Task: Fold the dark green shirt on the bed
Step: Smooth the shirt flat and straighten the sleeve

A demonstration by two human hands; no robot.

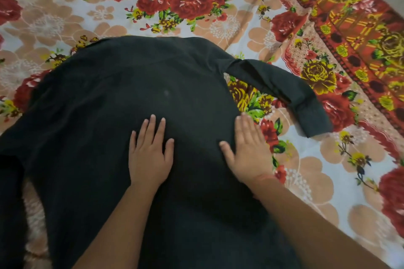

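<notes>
The dark green shirt lies spread flat across the bed, filling the middle and left of the view. Its right sleeve stretches out to the right, ending in a cuff near the bed's patterned border. Part of the left sleeve hangs down at the lower left. My left hand rests palm down on the shirt's body, fingers apart. My right hand lies flat on the shirt's right side edge, fingers together, slightly blurred. Neither hand grips the cloth.
A floral bedsheet with red and yellow roses covers the bed. Its orange patterned border runs diagonally along the right. A strip of grey floor shows at the top right corner.
</notes>
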